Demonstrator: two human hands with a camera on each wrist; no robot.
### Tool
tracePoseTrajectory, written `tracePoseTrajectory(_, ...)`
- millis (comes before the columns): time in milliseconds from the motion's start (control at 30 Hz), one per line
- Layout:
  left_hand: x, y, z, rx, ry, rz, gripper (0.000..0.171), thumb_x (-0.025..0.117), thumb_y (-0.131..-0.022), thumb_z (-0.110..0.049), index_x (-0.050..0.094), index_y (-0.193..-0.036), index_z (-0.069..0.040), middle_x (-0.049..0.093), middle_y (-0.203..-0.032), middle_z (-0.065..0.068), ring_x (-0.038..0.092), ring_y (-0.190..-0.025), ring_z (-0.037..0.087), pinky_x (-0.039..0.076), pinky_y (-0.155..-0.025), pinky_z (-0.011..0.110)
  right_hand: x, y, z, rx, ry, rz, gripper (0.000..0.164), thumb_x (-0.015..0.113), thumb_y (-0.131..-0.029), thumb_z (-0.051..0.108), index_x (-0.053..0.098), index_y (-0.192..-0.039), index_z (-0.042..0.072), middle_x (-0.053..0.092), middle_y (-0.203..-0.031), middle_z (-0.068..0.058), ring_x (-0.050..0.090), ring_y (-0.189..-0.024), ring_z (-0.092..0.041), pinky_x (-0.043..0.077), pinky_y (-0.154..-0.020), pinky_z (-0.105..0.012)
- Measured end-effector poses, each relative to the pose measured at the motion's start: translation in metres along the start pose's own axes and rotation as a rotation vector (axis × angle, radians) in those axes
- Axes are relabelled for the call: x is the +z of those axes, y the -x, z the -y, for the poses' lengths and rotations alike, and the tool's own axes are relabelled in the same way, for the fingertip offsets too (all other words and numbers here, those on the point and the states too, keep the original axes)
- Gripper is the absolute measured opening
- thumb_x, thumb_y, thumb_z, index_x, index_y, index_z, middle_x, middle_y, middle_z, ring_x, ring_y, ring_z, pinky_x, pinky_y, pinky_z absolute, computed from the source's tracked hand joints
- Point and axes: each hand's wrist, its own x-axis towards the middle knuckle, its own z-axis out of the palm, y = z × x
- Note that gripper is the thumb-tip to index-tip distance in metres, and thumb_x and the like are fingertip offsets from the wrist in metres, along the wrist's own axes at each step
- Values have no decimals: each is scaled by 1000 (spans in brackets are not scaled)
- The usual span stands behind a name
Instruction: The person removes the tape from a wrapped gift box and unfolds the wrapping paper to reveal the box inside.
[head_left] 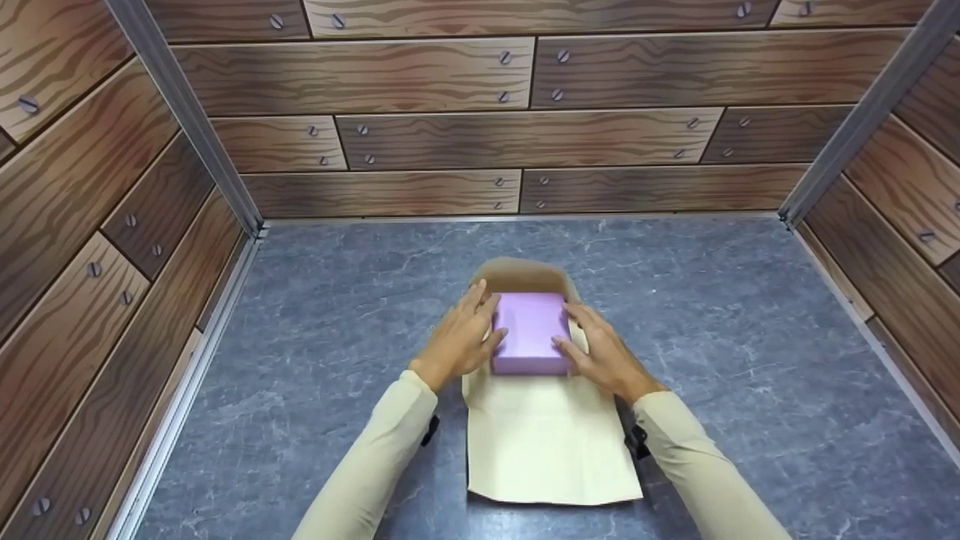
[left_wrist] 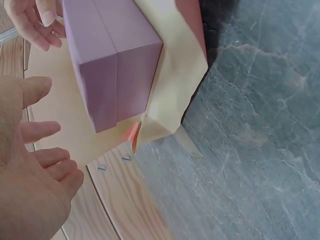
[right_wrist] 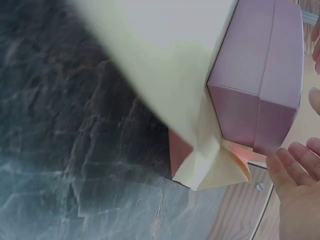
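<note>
A purple box (head_left: 531, 330) sits on a sheet of cream paper (head_left: 551, 442), whose far end curls up behind it. My left hand (head_left: 461, 335) is at the box's left side with fingers spread; in the left wrist view a gap shows between its fingers and the box. On the other side my right hand (head_left: 606, 352) has its fingers extended along the box's right edge. Its fingertips (right_wrist: 280, 162) are right at the lower corner of the box in the right wrist view. The paper shows a reddish underside and a folded corner (right_wrist: 235, 165) beside the box.
The paper lies on a blue-grey marbled surface (head_left: 337, 337). Wood-patterned panels (head_left: 435, 75) enclose it at the back and both sides, with metal strips (head_left: 184, 112) at the corners. A dark band (head_left: 637, 441) shows at the right wrist.
</note>
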Motion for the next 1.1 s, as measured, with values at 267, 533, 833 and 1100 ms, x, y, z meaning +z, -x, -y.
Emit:
tracePoseTrajectory(267,-2,-8,-1,4,53,18,56,47,-108,-28,34,-156,-1,22,-164,22,24,-150,38,19,-123,50,5,-14,-8,131,-143,11,59,70,-96,12,44,-144,-11,54,-137,-27,57,-125,-42,43,-110,-52)
tracePoseTrajectory(533,2,-20,2,25,202,5,48,45,-107,-10,39,-151,6,38,-156,26,31,-148,37,22,-123,46,10,-20,-21,224,-240,28,62,69,-97,17,42,-146,-10,54,-139,-31,56,-126,-44,44,-109,-52)
tracePoseTrajectory(833,8,-28,11,-4,405,-54,46,43,-104,-2,40,-147,12,47,-148,27,42,-141,36,30,-120,43,8,-18,-31,289,-231,26,34,46,-102,3,55,-131,-12,59,-132,-30,52,-129,-43,36,-114,-53)
tracePoseTrajectory(1100,11,-32,18,-58,437,-79,42,43,-103,-4,48,-143,6,55,-137,23,50,-130,34,39,-112,45,12,-18,-40,281,-110,79,41,45,-92,-8,55,-130,-14,59,-130,-33,54,-126,-47,38,-112,-56)
